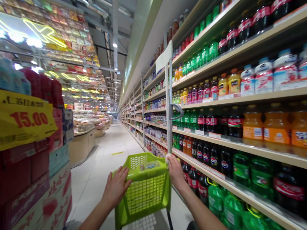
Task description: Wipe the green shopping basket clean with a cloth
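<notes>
Item 1: green basket cart [143,196], mesh-sided plastic, standing in the aisle directly ahead of the person, low in the centre of the view. It is sitting between the two hands, its near rim level with both.

Item 2: left hand [117,187], fingers curling shut over the near left rim of the green basket cart, palm pressing against the outer wall.

Item 3: right hand [175,172], closing in a fist around the upright pole [168,105] where it is meeting the cart's right rear corner. Something white is showing at the top of the fist; what it is cannot be told.

Item 4: white panel [164,56], topping the upright pole and tilting slightly.

Item 5: flat packet [150,165], lying on the cart's top, between the hands and nearer the right one.

Item 6: drinks shelving [244,141], running along the right, carrying bottles in orange, green and dark cola colours.

Item 7: yellow price sign [21,121], hanging on stacked red cartons [39,164] at the left.
</notes>
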